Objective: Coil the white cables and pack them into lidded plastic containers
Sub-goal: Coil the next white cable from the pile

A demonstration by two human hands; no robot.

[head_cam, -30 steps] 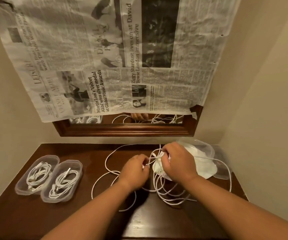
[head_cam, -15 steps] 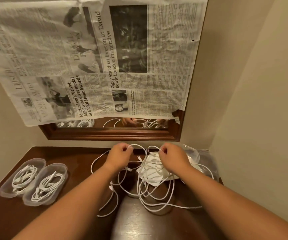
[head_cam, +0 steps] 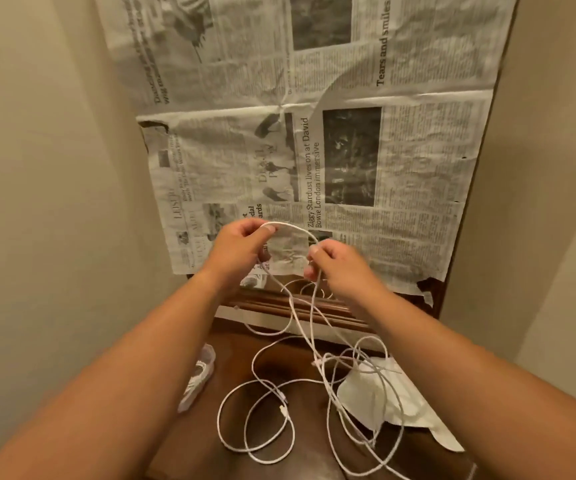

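Both hands are raised in front of the newspaper. My left hand pinches a white cable that arcs across to my right hand, which pinches the same cable. From the hands the cable hangs down into a loose tangle of white cables lying on the dark wooden table. A clear plastic container holding a coiled cable peeks out beside my left forearm. The tangle partly lies over a white sheet at the right.
Newspaper pages hang on the wall over a wood-framed mirror. Beige walls close in on the left and right of the narrow table.
Both hands have lifted off the table, drawing a cable up in front of the newspaper. The view has tilted upward, so the containers on the left are mostly out of sight.
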